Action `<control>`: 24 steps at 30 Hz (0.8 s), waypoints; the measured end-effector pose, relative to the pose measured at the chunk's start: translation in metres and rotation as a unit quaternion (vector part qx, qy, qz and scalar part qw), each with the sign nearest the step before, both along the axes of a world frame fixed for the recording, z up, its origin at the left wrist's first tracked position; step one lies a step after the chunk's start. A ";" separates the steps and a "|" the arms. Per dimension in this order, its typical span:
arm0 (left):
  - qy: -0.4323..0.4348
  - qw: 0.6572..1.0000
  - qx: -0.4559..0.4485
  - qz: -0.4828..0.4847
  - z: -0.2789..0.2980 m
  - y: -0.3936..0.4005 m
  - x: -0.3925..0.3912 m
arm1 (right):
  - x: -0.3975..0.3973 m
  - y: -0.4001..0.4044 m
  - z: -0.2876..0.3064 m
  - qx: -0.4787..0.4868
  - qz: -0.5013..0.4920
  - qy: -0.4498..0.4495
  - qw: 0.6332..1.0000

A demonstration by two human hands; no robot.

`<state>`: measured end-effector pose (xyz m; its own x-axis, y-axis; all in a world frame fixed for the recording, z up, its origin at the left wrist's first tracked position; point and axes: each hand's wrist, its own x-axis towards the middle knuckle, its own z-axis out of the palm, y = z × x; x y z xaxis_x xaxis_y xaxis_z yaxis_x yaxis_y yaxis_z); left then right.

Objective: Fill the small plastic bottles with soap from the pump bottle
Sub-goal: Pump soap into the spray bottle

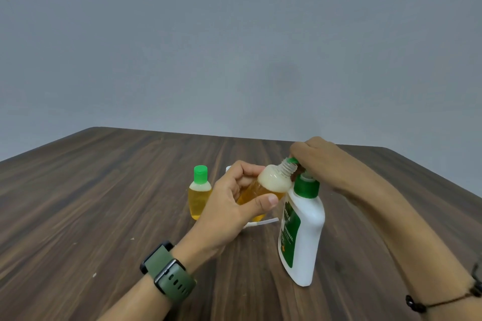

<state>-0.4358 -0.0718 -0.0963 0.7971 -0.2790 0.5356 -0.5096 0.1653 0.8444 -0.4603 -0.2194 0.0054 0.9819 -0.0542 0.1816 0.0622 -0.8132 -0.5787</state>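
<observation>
Both hands are working: left hand [234, 203] is gripping the small clear amber-filled plastic bottle [263, 187], tilting its neck toward the white green-collared pump bottle [302, 229], whose pump the right hand [320, 161] is clasping to dispense.

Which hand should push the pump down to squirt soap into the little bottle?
Probably the right hand. It already rests on top of the pump bottle, by the nozzle. The left hand is busy, gripping the open small bottle tilted with its neck at the spout.

My left hand [234, 200], forearm entering from seven o'clock, curls its fingers and thumb round a tilted object. My right hand [320, 161], forearm reaching in from four o'clock, is bent downward at the wrist, fingertips pinching at the object's top.
</observation>
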 end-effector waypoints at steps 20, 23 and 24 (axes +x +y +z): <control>0.042 0.998 -0.044 -0.015 -0.003 0.018 0.001 | 0.011 0.015 0.016 -0.137 0.047 -0.048 0.988; 0.042 0.998 -0.055 -0.002 0.000 0.030 0.000 | 0.016 0.032 0.020 -0.194 0.070 -0.114 0.972; 0.041 0.997 -0.058 0.006 -0.001 0.035 -0.002 | 0.016 0.040 0.020 -0.204 0.084 -0.121 0.968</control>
<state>-0.4379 -0.0366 -0.0973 0.8422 -0.2089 0.4971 -0.4425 0.2590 0.8585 -0.4441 -0.1799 0.0249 0.8967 0.2275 0.3798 0.3072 -0.9374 -0.1639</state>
